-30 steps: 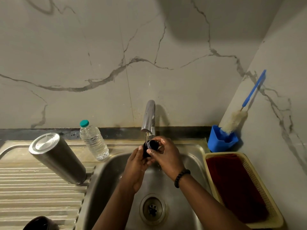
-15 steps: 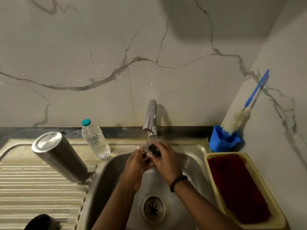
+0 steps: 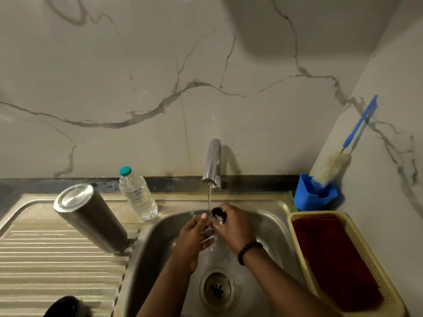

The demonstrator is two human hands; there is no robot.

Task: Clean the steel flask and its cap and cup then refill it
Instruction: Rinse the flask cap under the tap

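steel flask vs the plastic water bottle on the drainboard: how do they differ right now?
1. The steel flask is opaque brushed metal; the plastic bottle is clear, with water visible inside.
2. The flask is the bulkier, wider one; the bottle is slimmer.
3. The flask's upward end is a flat steel disc; the bottle's is a teal screw cap.

Both stand on the drainboard left of the sink basin, untouched by either hand.
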